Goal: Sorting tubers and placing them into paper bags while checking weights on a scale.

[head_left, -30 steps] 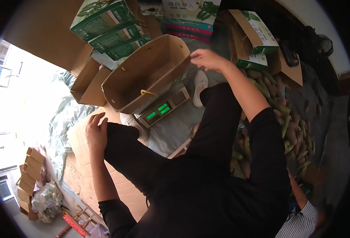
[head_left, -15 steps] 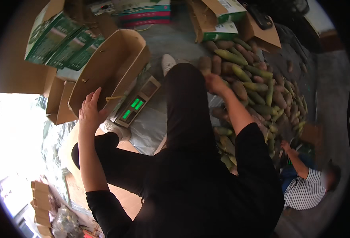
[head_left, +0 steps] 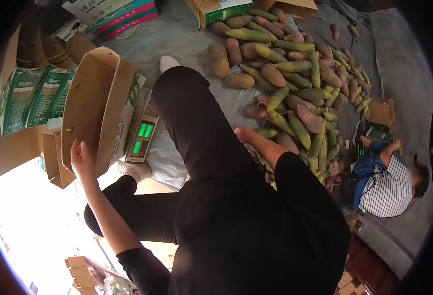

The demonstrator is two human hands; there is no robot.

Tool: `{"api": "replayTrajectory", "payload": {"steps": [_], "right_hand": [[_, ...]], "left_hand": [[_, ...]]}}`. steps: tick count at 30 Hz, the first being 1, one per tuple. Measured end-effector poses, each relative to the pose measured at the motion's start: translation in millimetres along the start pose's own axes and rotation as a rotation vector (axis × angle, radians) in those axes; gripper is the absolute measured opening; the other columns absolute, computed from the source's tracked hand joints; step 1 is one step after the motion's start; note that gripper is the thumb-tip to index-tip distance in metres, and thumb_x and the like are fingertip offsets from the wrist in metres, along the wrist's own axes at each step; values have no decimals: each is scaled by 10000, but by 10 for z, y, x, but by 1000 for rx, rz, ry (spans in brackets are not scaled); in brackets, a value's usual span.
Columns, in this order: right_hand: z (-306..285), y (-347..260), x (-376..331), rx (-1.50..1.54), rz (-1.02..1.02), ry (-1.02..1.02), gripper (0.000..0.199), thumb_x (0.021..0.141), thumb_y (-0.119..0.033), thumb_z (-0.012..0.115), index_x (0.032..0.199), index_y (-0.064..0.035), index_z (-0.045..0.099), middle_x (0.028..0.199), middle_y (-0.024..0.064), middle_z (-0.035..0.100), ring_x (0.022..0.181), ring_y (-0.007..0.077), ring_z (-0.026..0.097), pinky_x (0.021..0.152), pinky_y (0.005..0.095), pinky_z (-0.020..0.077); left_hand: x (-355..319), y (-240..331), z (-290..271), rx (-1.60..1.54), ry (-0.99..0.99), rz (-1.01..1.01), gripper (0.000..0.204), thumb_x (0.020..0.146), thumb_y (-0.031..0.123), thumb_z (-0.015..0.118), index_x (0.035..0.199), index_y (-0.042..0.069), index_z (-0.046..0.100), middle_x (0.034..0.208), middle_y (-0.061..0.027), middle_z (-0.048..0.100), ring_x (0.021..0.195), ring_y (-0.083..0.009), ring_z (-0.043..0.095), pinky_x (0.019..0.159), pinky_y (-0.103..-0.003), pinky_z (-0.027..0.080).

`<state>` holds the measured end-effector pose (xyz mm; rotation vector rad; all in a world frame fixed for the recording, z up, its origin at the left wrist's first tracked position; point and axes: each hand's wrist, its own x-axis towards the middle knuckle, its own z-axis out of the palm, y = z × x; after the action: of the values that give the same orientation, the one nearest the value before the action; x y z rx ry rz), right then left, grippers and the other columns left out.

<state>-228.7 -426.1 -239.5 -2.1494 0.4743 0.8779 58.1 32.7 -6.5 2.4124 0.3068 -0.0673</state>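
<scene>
The person's left hand (head_left: pixel 80 158) rests open, fingers spread, against the near rim of an empty brown cardboard box (head_left: pixel 96 105), seemingly steadying it where it sits tipped on the platform of a digital scale (head_left: pixel 141 133). The scale's green display faces the person, so it can be read while the box sits there. The right hand (head_left: pixel 246 133) reaches down past the black-trousered knee to the near edge of a heap of sweet potatoes and corn cobs (head_left: pixel 295 83); whether it is closed on anything cannot be told, since its fingers are hidden against the pile.

The heap spreads over a grey sheet (head_left: pixel 187 44) on the floor, within arm's reach of the scale. The pieces are too many to count: several dozen, reddish-brown tubers mixed with green-husked cobs.

To the left, three folded green-and-white cartons (head_left: pixel 34 93) stand side by side, with more brown boxes behind and below. One colourful flat carton (head_left: pixel 120 14) lies at the top edge. At the right, a second person in a striped shirt (head_left: pixel 388 189) sits beside another small scale (head_left: pixel 361 147).
</scene>
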Motion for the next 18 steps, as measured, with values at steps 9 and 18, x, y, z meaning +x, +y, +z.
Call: {"api": "replayTrajectory", "payload": {"steps": [9, 18], "right_hand": [[-785, 1042, -24, 455, 650, 325, 129, 830, -168, 564, 913, -83, 614, 780, 20, 623, 670, 183, 630, 540, 352, 482], [-1063, 380, 69, 1662, 507, 598, 231, 857, -195, 638, 1053, -90, 580, 880, 60, 540, 844, 267, 572, 728, 423, 498]], "left_hand": [[-430, 578, 449, 404, -226, 266, 430, 787, 183, 650, 1197, 84, 569, 1016, -166, 652, 973, -329, 619, 853, -394, 472], [-478, 389, 156, 691, -116, 171, 231, 804, 218, 599, 999, 109, 657, 869, -170, 654, 839, -356, 624, 726, -436, 494]]}}
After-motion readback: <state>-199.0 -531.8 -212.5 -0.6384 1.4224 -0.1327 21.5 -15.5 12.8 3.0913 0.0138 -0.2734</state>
